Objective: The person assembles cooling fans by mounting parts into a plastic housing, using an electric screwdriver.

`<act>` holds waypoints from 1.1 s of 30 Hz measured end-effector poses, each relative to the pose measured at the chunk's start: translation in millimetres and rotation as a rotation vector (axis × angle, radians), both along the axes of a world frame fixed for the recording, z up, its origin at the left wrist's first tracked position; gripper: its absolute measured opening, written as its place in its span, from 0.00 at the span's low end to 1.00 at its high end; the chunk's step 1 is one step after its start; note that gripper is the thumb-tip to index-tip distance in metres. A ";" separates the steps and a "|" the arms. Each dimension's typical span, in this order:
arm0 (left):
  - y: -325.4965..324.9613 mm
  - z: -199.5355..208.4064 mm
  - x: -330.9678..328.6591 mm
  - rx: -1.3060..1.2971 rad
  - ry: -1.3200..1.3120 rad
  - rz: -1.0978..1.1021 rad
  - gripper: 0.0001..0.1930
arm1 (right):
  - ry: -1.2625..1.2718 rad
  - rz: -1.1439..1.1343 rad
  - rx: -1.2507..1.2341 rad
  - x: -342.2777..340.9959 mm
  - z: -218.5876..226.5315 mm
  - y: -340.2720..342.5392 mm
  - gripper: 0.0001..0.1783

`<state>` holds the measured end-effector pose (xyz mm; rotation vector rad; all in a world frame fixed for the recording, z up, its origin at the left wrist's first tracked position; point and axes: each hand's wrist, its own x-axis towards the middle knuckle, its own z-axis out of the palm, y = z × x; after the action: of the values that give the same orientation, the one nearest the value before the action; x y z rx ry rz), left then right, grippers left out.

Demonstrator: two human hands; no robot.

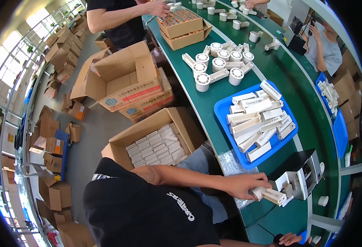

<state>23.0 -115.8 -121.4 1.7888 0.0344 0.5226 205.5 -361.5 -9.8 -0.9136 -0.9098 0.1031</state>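
Note:
My left hand [251, 186] is closed round the end of a white plastic fan handle [274, 196]. The handle's far end sits against a silver metal fixture [292, 183] with a dark box behind it. At the bottom edge my right hand [290, 238] shows only in part, fingers apart, with something black beside it and a bit of blue past it. Beyond my left hand stands a blue tray [252, 161] heaped with similar white handles [258, 106].
Several white fan heads with handles [219, 64] stand on the green bench [189, 74] behind the tray. Cartons of small orange-topped parts [181, 31] lie farther back. Left of the bench are an open carton of white pieces [158, 146] and empty cartons [123, 78]. Co-workers [119, 18] stand along the line.

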 end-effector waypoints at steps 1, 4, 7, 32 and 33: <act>-2.0 2.4 5.2 0.002 0.023 -0.040 0.37 | 0.017 -0.008 -0.028 0.9 -0.9 -6.1 0.32; -10.8 0.8 10.4 0.025 -0.006 0.036 0.35 | 0.201 0.229 0.038 12.2 -1.0 -23.0 0.39; -7.8 0.7 5.9 0.095 0.042 0.076 0.35 | 0.236 0.083 0.044 11.7 -17.0 -6.7 0.54; -5.9 14.6 -5.3 -0.038 0.035 -0.007 0.33 | 0.116 0.171 0.040 9.9 -14.1 -24.6 0.28; -5.4 13.1 -4.1 -0.038 0.042 -0.002 0.33 | 0.099 0.166 -0.003 12.2 -15.2 -24.9 0.30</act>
<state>19.0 -121.2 -108.3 1.7622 0.0710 0.4801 217.7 -386.4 -25.0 -0.8276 -0.8917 0.2894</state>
